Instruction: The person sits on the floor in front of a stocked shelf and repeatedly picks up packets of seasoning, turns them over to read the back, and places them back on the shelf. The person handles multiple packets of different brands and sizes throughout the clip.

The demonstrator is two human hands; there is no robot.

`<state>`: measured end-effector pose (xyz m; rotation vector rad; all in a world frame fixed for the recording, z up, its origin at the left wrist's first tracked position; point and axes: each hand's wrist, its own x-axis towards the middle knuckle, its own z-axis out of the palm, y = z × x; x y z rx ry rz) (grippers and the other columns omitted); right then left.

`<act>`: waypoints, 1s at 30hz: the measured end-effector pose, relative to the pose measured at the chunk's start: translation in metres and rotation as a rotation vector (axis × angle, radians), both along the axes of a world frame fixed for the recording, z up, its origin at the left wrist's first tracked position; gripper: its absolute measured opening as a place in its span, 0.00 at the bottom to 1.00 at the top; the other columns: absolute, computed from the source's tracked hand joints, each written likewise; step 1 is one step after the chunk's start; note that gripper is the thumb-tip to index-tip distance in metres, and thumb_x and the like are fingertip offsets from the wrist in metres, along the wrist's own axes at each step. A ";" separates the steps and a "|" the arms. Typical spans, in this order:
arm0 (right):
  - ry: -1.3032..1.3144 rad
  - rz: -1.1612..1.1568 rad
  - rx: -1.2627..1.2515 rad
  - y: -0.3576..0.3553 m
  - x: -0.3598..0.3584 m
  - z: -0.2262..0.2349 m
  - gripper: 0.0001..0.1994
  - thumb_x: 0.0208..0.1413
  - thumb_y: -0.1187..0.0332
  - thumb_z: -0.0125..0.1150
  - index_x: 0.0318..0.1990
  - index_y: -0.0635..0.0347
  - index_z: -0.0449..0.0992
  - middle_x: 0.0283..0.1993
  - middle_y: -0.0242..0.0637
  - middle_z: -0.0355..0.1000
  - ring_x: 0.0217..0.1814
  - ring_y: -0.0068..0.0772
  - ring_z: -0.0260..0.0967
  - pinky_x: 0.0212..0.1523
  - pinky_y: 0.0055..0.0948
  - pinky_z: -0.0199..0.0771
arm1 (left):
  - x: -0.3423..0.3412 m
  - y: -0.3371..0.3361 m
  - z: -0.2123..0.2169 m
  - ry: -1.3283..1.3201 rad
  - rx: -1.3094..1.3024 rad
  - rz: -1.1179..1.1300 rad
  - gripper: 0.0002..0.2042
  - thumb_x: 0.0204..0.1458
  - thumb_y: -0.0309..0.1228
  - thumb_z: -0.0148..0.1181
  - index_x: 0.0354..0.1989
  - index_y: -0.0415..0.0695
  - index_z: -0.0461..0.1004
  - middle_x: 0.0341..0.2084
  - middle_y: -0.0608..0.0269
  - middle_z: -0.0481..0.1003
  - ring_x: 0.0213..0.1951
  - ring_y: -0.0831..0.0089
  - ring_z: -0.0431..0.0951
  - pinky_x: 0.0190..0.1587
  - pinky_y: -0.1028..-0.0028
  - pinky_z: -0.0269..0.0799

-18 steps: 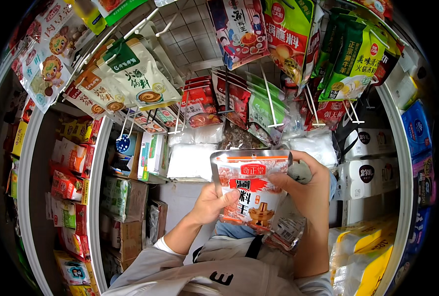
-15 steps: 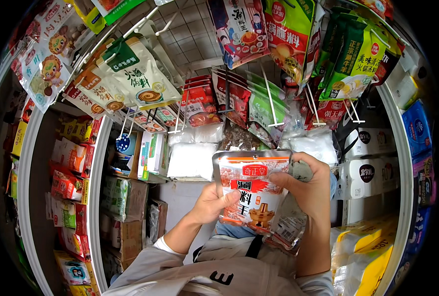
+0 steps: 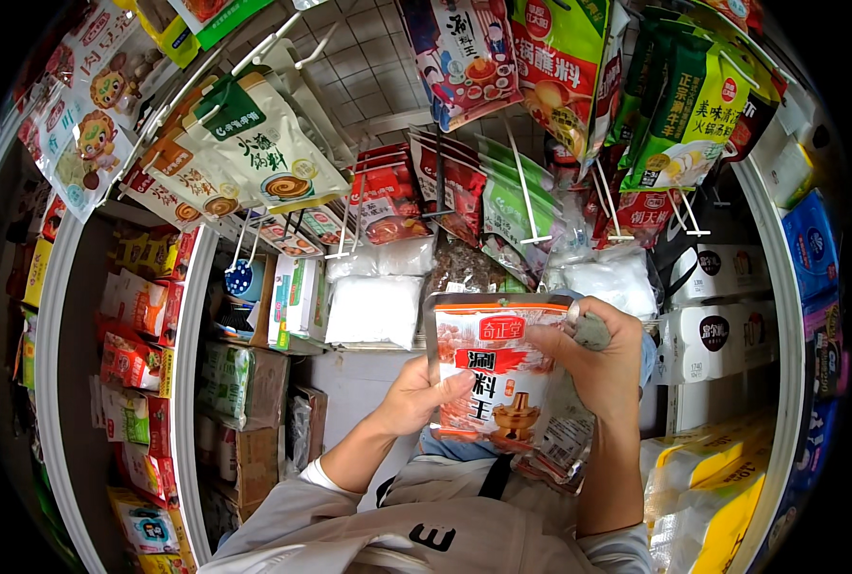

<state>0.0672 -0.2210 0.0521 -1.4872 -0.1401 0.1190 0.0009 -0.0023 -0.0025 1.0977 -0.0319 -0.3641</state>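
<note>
In front of my chest I hold an orange and white hot pot sauce packet (image 3: 483,416) upright, its printed face toward me. My left hand (image 3: 411,397) grips its left edge, thumb on the front. My right hand (image 3: 606,368) is closed round the right side, its thumb across the upper front and its fingers mostly hidden. Within the same hand sits a crumpled grey-green cloth-like wad (image 3: 592,332). Below and behind the sauce packet, more packets with a silvery back (image 3: 565,442) hang down near my right wrist; how they are held is hidden.
Sauce pouches (image 3: 271,158) hang on metal hooks ahead, with hook ends (image 3: 538,239) sticking out toward me. Clear bags of white goods (image 3: 373,311) lie below them. White paper rolls (image 3: 718,342) and yellow-wrapped packs (image 3: 713,478) stand at right. Shelves of red packets (image 3: 134,359) line the left.
The sauce packet has shifted slightly right and tilted a little, and my left hand has moved right with it. My right thumb still lies across its front.
</note>
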 end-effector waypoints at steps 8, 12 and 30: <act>0.014 -0.057 -0.027 0.003 0.002 -0.001 0.06 0.48 0.78 0.72 0.30 0.67 0.79 0.25 0.28 0.74 0.25 0.13 0.68 0.23 0.18 0.70 | 0.005 -0.005 0.007 0.026 0.075 0.045 0.16 0.64 0.34 0.55 0.54 0.35 0.71 0.44 0.60 0.78 0.43 0.77 0.77 0.47 0.72 0.75; 0.000 -0.076 -0.077 0.005 0.002 -0.002 0.07 0.47 0.76 0.73 0.29 0.66 0.78 0.24 0.25 0.73 0.25 0.12 0.67 0.24 0.17 0.67 | 0.008 -0.005 0.004 0.035 0.085 0.118 0.15 0.64 0.36 0.54 0.51 0.37 0.73 0.42 0.62 0.78 0.42 0.78 0.77 0.45 0.74 0.75; -0.303 -0.063 -0.138 0.054 0.022 0.051 0.09 0.49 0.72 0.72 0.29 0.68 0.78 0.21 0.29 0.74 0.24 0.12 0.68 0.25 0.18 0.68 | 0.033 0.012 0.046 -0.237 0.096 0.583 0.11 0.61 0.30 0.58 0.47 0.35 0.75 0.39 0.60 0.80 0.37 0.79 0.79 0.41 0.76 0.75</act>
